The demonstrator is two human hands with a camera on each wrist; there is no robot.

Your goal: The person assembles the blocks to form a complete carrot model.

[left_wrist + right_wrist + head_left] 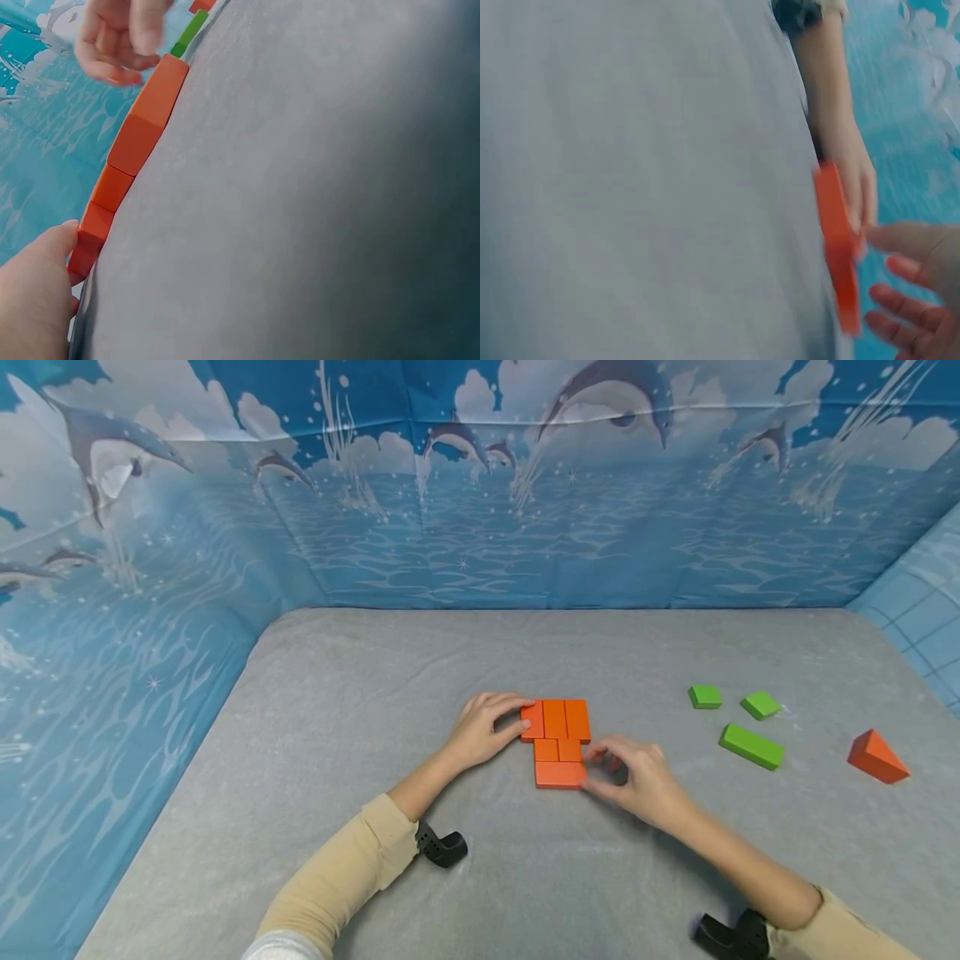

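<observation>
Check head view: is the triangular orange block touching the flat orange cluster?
No, the triangular orange block lies apart at far right, beyond the long green block from the flat orange cluster.

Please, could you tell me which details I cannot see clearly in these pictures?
- Right wrist view: blur smears the joints between the orange blocks.
- Right wrist view: the right edge cuts off part of the right hand.
- Left wrist view: the left and bottom edges cut off part of the left hand.
- Left wrist view: the top edge cuts off the orange wedge.
</observation>
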